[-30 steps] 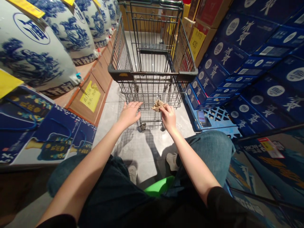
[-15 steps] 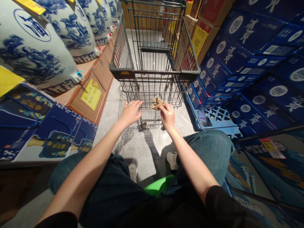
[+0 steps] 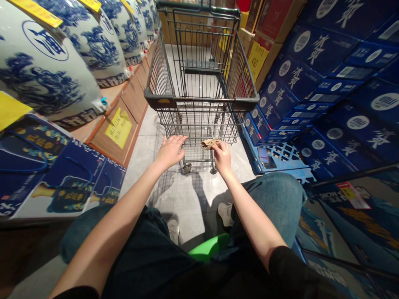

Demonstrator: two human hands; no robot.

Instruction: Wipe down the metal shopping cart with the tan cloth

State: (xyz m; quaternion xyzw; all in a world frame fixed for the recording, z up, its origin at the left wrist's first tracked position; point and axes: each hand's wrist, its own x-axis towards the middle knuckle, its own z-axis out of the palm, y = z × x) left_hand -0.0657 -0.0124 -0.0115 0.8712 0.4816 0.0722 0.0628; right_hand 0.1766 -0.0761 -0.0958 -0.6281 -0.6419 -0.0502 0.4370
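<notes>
A dark wire shopping cart (image 3: 199, 100) stands straight in front of me, its near end facing my knees. My left hand (image 3: 171, 151) is open, fingers stretched out flat, at the lower left of the cart's near wire end; whether it touches the wires I cannot tell. My right hand (image 3: 222, 157) pinches a crumpled light-brown cloth (image 3: 209, 143) between thumb and fingers. The cloth lies against the lower wires of the near end, right of the middle. Part of it is hidden behind my fingers.
Big blue-and-white jars (image 3: 40, 70) line a wooden ledge (image 3: 124, 120) on the left, above blue gift bags (image 3: 71, 174). Stacked blue cartons (image 3: 289, 79) and a blue plastic pallet (image 3: 280, 155) border the right. A green seat (image 3: 208, 248) shows between my legs.
My right hand and the cloth have shifted slightly down and to the right, and the cloth looks flatter. The whole view has tilted a little; my left hand stays by the cart.
</notes>
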